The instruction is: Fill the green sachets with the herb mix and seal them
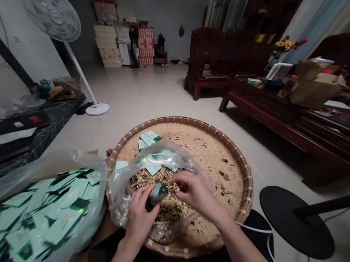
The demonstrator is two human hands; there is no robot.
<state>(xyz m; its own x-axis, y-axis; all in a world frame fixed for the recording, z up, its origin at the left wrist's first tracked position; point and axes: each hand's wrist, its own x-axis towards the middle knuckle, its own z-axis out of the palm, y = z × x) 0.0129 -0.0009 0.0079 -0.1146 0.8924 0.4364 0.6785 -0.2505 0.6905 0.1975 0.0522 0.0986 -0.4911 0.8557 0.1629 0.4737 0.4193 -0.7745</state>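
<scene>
My left hand (141, 214) is closed round a small green sachet (157, 194), held upright over a clear plastic bag (157, 155) full of loose dried bits. My right hand (193, 192) pinches at the sachet's top edge, fingers pressed together. Both hands are above a round woven bamboo tray (242, 169) on my lap. Several flat green sachets (148, 139) lie at the tray's far left. Dried crumbs are scattered over the tray.
A large plastic bag of green sachets (43, 212) sits in a box at my left. A white standing fan (55, 21) stands by the left wall. A black round stand base (297, 223) lies right. Dark wooden furniture (298, 116) with cardboard boxes lines the right.
</scene>
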